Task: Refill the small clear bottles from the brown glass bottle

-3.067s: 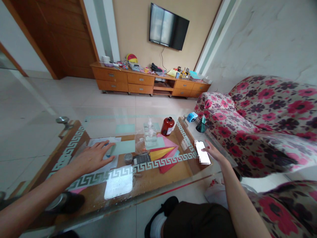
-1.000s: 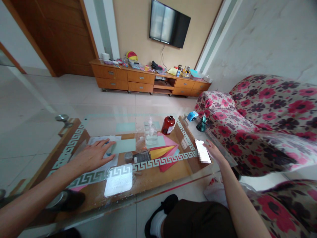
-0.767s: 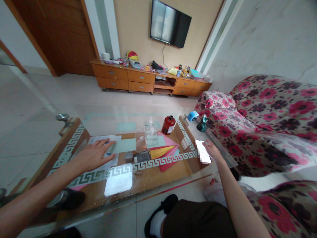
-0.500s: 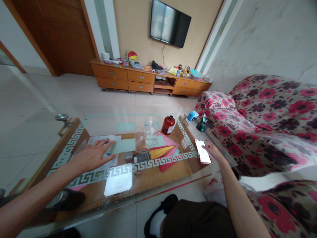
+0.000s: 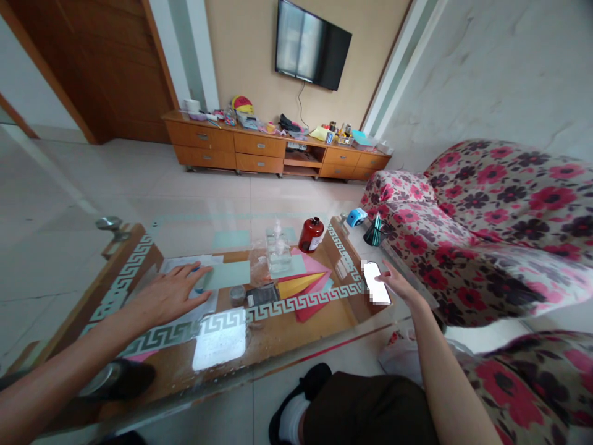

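Note:
My left hand (image 5: 167,296) lies flat with fingers spread on white papers on the glass coffee table (image 5: 296,352), its fingertips at the edge of a pale green sheet (image 5: 229,274). At the table's right end my right hand (image 5: 398,287) grips a lit white phone (image 5: 375,281), with the thumb on its screen. Between my hands lie yellow and pink folded papers (image 5: 301,285), a small round tin (image 5: 238,294) and a dark patterned card.
A clear pump bottle (image 5: 278,250) and a red-brown bottle (image 5: 311,235) stand at the table's far side. A dark pen cup (image 5: 374,233) and a blue object (image 5: 356,216) sit by the flowered sofa (image 5: 486,235). A cluttered TV cabinet (image 5: 273,148) lines the far wall.
Both hands stay where they were, the left on the papers and the right on the phone. The view has shifted slightly.

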A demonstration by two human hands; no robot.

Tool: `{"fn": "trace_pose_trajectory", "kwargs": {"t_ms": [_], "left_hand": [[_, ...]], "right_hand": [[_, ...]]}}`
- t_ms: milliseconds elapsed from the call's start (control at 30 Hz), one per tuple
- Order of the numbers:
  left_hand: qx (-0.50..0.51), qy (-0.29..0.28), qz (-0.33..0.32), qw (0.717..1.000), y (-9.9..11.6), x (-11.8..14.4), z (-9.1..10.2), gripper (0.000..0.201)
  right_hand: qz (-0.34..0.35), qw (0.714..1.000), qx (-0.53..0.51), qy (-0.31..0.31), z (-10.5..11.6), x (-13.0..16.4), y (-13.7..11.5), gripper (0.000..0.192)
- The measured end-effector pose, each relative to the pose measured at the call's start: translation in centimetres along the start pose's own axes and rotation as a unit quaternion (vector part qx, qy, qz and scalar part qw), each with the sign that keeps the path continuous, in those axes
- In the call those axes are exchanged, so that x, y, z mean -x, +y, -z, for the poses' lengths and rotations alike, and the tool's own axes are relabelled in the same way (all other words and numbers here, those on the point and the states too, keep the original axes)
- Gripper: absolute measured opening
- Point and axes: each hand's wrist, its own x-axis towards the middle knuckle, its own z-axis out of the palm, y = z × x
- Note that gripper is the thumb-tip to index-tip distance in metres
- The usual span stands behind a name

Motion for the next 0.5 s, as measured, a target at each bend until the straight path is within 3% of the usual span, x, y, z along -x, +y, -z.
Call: {"fn": "trace_pose_trajectory", "kwargs": {"t_ms": [133,500], "left_hand": [[-0.01,-0.004,0.003,1.0,0.0,-0.1,-0.1,0.081],[-0.02,-0.01,0.01,1.0,0.0,0.0,0.0,0.079]], "right_hand": [[-0.004,0.999,0.02,0.038,-0.7,-1.2,1.1,0.098],[-0.005,0.998,0.041,0.053,-0.9,-1.9,1.6,0.091]]}}
